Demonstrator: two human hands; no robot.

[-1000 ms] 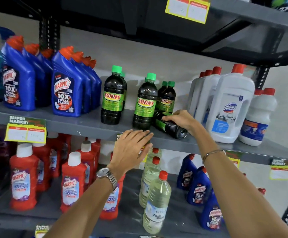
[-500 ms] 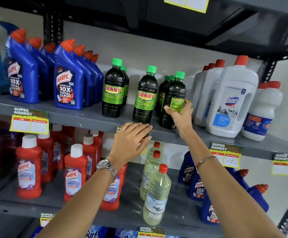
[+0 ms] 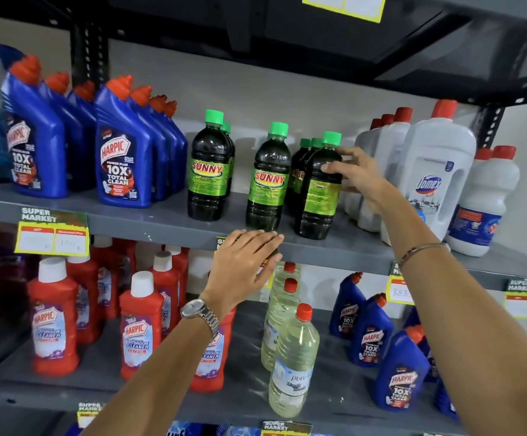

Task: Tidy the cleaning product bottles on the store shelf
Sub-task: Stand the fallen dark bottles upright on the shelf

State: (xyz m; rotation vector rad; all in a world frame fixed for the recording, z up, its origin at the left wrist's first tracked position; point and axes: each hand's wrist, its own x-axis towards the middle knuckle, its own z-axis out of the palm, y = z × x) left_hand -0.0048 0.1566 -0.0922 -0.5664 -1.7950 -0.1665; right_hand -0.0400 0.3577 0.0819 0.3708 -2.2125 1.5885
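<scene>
— We face grey metal store shelving against a pale wall; the upper shelf [image 3: 167, 223] carries blue Harpic bottles [image 3: 123, 165] at the left, dark Sunny bottles with green caps in the middle, and white Domex bottles [image 3: 432, 180] at the right.

— And our hands?

— Our right hand [image 3: 355, 174] reaches to the rightmost front Sunny bottle [image 3: 317, 196], which stands upright on the shelf just ahead of its row. The thumb lies on its shoulder and the fingers spread behind it; the hand is loose around the bottle rather than clamped, and we cannot tell whether the fingers behind press on it.

— The left one?

— Our left hand [image 3: 243, 262] lies flat and released on the front lip of that shelf, fingers together, just below the middle Sunny bottle [image 3: 266, 184]. It grasps nothing. A watch [image 3: 200, 313] sits on that wrist, a thin bracelet [image 3: 422, 248] on the right.

— Below?

— The lower shelf [image 3: 249, 401] holds red Harpic bottles [image 3: 54, 319], clear bottles with red caps [image 3: 293, 360], and more blue ones.
</scene>
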